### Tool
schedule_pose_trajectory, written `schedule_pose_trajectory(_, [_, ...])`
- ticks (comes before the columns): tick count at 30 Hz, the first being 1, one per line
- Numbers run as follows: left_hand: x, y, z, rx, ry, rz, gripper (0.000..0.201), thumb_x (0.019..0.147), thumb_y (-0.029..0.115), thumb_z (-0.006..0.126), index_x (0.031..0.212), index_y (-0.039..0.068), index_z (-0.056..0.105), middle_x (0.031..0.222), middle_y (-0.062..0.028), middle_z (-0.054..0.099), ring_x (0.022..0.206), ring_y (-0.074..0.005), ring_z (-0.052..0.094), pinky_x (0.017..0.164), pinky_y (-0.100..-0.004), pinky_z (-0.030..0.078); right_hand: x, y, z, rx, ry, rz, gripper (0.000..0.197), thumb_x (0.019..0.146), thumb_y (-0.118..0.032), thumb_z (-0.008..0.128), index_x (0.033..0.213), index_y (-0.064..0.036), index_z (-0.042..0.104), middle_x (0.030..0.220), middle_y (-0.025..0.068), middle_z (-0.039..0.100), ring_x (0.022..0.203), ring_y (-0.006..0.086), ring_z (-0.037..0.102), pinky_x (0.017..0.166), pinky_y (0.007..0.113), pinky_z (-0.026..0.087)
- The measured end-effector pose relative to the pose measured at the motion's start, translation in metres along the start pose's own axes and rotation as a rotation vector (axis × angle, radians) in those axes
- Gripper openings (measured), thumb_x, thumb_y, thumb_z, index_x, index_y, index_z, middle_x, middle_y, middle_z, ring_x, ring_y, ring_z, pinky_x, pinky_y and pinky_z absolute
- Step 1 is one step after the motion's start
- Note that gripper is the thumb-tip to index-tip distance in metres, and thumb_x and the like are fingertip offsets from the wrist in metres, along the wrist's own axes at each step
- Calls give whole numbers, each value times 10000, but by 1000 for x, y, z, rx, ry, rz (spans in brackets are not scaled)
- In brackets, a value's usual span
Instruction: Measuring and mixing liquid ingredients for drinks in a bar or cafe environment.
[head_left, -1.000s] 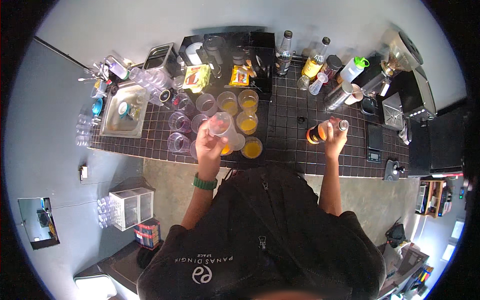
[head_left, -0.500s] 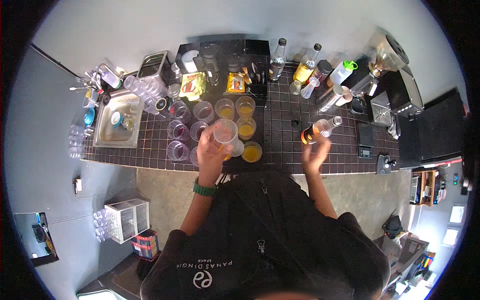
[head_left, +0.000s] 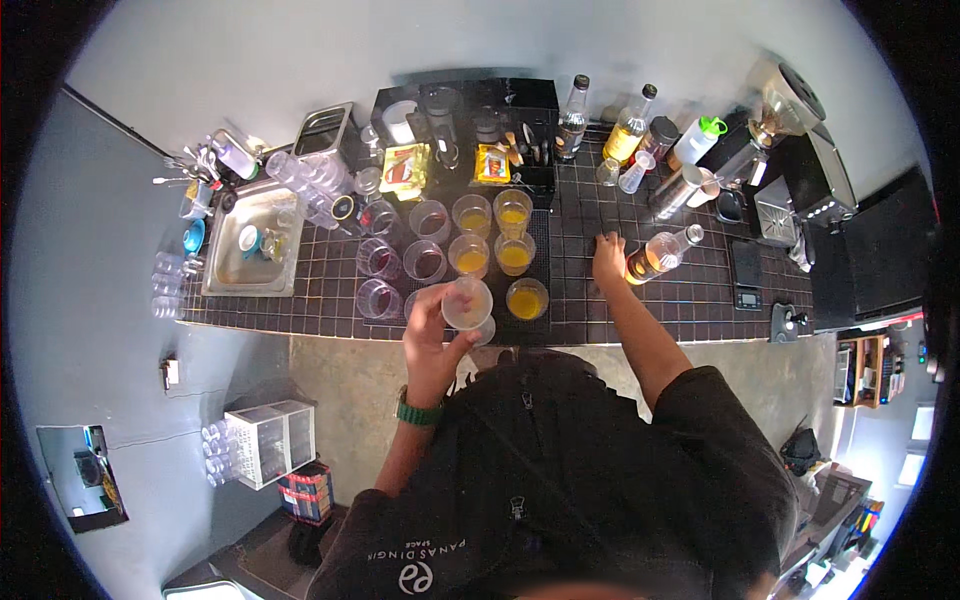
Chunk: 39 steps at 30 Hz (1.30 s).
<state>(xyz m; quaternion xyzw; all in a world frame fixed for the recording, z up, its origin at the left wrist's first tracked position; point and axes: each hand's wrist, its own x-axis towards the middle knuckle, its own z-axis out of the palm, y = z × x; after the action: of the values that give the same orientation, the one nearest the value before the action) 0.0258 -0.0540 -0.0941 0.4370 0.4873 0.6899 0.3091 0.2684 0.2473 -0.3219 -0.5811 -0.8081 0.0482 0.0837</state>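
My left hand (head_left: 432, 345) is closed around a clear plastic cup (head_left: 467, 303), held above the near edge of the counter. Part of another cup (head_left: 485, 331) shows just below it. My right hand (head_left: 608, 266) reaches down to the tiled counter, its fingers drawn together at the surface; what they hold, if anything, is hidden. Just right of that hand stands a clear glass bottle (head_left: 660, 255) with amber liquid and no cap. Several cups of yellow liquid (head_left: 514, 255) stand in rows ahead of my left hand. Left of them are cups with a little dark red at the bottom (head_left: 378, 258).
A steel sink (head_left: 222, 278) lies at the left, with stacked clear cups (head_left: 310, 182) beside it. Two tall bottles (head_left: 573, 120) stand at the back. A scale (head_left: 746, 280) and an espresso machine (head_left: 800, 190) are at the right. A black organizer (head_left: 535, 95) is against the wall.
My right hand has moved away from the bottle and down to the counter on its left, where a small dark round thing lay. The cup in my left hand has come lower and nearer.
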Motion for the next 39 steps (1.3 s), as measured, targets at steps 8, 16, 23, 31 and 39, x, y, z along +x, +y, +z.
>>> schedule_pose_trajectory(8, [-13,2,-12,-40,75,-8,643,828,74,809,1378,24,480,1297,-108,564,1198,-245,586,1056,-405,468,-36,-43,-108,837,375,-276,239,850,-17,753,1059,-42,640,1080,137,644,865,231,669,745,329,557])
schedule_pose_trajectory(16, [6,0,11,19,-5,-7,644,806,118,837,1350,31,505,1303,-120,535,1199,-247,580,1047,-405,473,-34,17,-204,1053,968,73,310,944,-28,678,1235,22,584,1255,132,634,1166,233,602,1053,353,447])
schedule_pose_trajectory(23, [36,-1,56,105,-183,-49,643,801,104,842,1337,-1,503,1269,-102,559,1191,-217,581,1038,-374,467,-29,47,-182,1182,881,-2,238,908,15,704,1112,-3,583,1240,159,639,1138,228,624,1013,359,483])
schedule_pose_trajectory(31, [93,-34,144,-135,-268,19,637,831,51,809,1376,0,484,1286,-95,569,1198,-196,572,1046,-376,466,-28,61,-196,773,809,-141,244,790,-6,788,1004,-31,673,1037,156,659,996,316,644,860,383,525])
schedule_pose_trajectory(39, [92,-67,217,-179,-186,-6,622,847,94,809,1380,8,501,1270,-89,571,1177,-184,576,1023,-370,484,-13,70,-197,1059,632,-303,191,828,34,717,1004,-6,653,1172,179,684,1016,297,697,906,392,539])
